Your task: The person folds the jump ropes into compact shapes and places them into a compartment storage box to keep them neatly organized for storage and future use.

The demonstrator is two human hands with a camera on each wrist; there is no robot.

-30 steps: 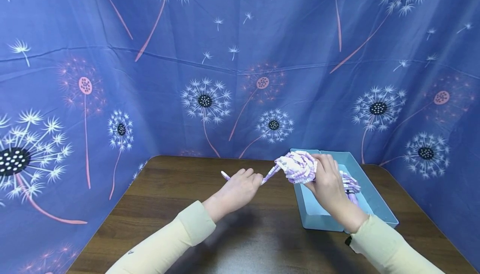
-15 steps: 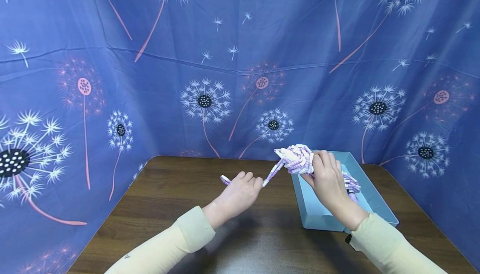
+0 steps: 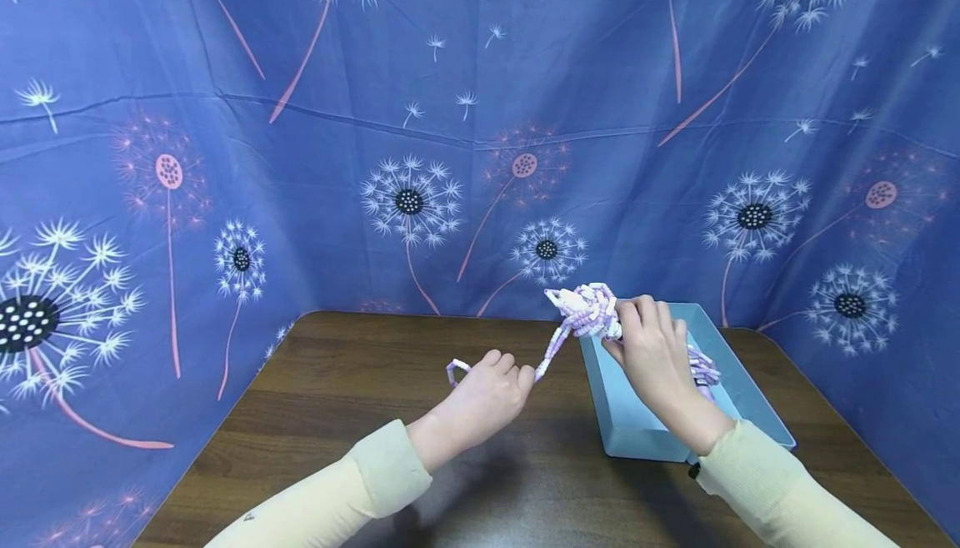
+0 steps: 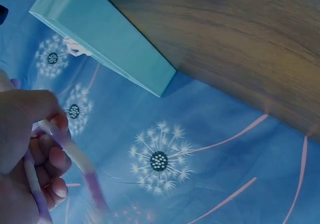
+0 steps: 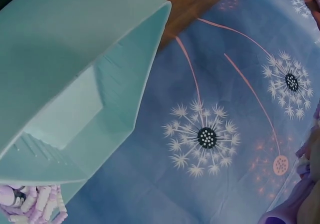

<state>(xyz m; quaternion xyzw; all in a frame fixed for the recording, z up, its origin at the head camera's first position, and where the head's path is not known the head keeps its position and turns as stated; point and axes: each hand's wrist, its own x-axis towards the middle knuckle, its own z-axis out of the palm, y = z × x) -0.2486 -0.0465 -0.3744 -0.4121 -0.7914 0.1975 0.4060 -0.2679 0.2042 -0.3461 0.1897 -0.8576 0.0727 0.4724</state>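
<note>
A beaded jump rope [image 3: 588, 310] in white and lilac is bunched into a bundle above the table, left of my right hand [image 3: 654, 356]. That hand grips it from the right; a purple handle [image 5: 287, 209] shows beside the hand in the right wrist view. From the bundle a doubled beaded strand [image 3: 551, 349] slants down to my left hand [image 3: 483, 394], whose curled fingers hold it. A small loop [image 3: 454, 368] of beads sticks out past the left hand. In the left wrist view the beads [image 4: 82, 164] pass through the curled fingers.
A light blue plastic box [image 3: 622, 439] stands on the brown wooden table [image 3: 337, 414] at the right, under my right hand. Another lilac beaded bundle [image 3: 703, 364] lies in it. Behind the table hangs a blue dandelion-print cloth [image 3: 420, 131].
The bundle has risen slightly and shifted left, and its white tip now points up-left. My left hand has moved a little right and down, and the bead loop behind it has widened.
</note>
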